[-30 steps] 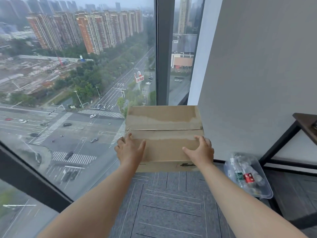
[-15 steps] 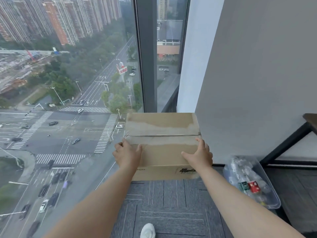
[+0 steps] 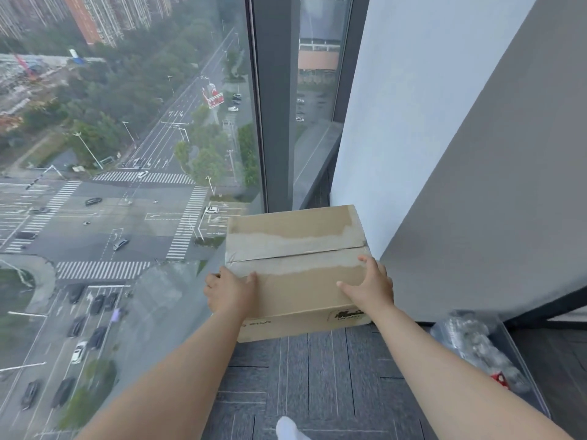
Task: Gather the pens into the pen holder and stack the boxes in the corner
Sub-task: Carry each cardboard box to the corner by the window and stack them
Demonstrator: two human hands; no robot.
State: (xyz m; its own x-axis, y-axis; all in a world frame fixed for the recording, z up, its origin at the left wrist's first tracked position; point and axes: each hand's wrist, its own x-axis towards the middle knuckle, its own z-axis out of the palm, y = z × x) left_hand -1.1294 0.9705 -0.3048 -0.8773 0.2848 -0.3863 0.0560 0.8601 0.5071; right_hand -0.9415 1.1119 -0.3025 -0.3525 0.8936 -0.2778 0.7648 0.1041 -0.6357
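A brown cardboard box (image 3: 295,246) with closed top flaps is held low in the corner where the floor-to-ceiling window meets the grey wall. My left hand (image 3: 230,290) grips its near left edge, thumb on top. My right hand (image 3: 370,285) grips its near right edge the same way. Whether the box rests on the grey carpet (image 3: 305,376) or hangs just above it, I cannot tell. No pens or pen holder are in view.
A clear plastic bin (image 3: 486,350) of crumpled bottles stands on the floor at the right, against the grey wall (image 3: 476,185). The glass window (image 3: 127,185) runs along the left. A white shoe tip (image 3: 287,428) shows at the bottom edge.
Both hands have carried the box down and farther into the corner. My view has tilted downward, bringing the shoe into sight and dropping the dark table at the right out of frame.
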